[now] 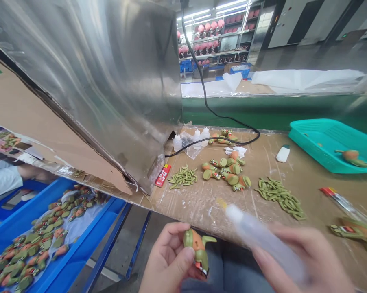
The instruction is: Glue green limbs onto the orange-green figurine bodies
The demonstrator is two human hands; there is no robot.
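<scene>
Honestly, this looks like an easy spot to drop something. The left hand [168, 256] pinches a green-and-orange toy figure [198, 248] between thumb and fingers, just past the bench edge, with its head pointing down. The right hand [302, 260] is wrapped around a clear plastic bottle [263, 244], though the blur makes the exact grip hard to judge. The two hands are apart, and the figure and bottle aren't touching.

Main risk, I'd say: the figure is only held by the fingertips, so a slip could send it to the floor or toward the blue tray [88, 219] on the left. The bottle looks like it's moving, so a careless swing could knock the loose piles of small green pieces [279, 198] and orange-and-green bodies [226, 171] across the cardboard bench top [183, 203]. The black cable [232, 122] could also catch a wrist and tip the small white bottles [195, 139].
</scene>
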